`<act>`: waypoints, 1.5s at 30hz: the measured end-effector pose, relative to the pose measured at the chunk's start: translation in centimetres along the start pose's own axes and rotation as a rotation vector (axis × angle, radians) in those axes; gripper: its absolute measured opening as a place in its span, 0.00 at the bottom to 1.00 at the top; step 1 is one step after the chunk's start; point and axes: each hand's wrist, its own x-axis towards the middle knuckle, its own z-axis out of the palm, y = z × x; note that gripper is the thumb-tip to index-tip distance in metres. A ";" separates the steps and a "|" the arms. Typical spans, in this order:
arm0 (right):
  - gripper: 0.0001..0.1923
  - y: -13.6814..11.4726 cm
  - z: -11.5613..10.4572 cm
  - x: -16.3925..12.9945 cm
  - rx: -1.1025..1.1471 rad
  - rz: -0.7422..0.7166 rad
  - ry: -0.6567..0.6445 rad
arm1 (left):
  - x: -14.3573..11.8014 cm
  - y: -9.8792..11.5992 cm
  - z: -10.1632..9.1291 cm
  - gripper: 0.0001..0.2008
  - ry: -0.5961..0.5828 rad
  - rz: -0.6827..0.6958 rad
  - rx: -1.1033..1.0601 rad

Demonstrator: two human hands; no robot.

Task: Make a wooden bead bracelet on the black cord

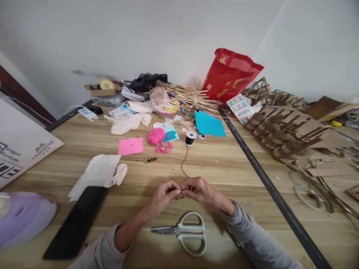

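Note:
My left hand [165, 193] and my right hand [198, 189] meet over the table, thumbs and forefingers pinched close together. Between the fingertips is a small string of coloured beads [178, 197], mostly hidden by the hands; thin pale thread ends hang below it. A black cord [183, 164] runs from a spool [190, 138] down to my right hand. Just below the hands lie scissors [179, 231] with pale green handles, blades pointing left. What exactly each fingertip pinches is too small to see clearly.
To the left lie a black phone [77, 222], white paper [94, 173] and a lilac object [25, 220]. Beyond the hands are pink yarn [156, 136], pink paper [131, 146] and blue sheets [209, 123]. Woven brown crafts [286, 130] fill the right side; a red bag [231, 74] stands behind.

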 end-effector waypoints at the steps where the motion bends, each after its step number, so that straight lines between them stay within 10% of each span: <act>1: 0.08 -0.1 -0.1 0.0 0.008 -0.003 -0.006 | 0.0 -0.1 0.0 0.12 0.006 0.005 0.023; 12: 0.06 -0.1 -0.1 0.0 -0.086 -0.057 -0.001 | -0.3 0.1 0.2 0.07 0.051 0.059 0.201; 33: 0.08 -0.2 0.7 0.0 -0.303 -0.159 0.032 | 0.4 -0.7 -0.2 0.19 -0.010 -0.141 -0.184; 45: 0.06 -0.1 0.7 0.1 -0.250 -0.120 0.017 | 0.2 -1.2 0.1 0.07 0.091 0.077 0.122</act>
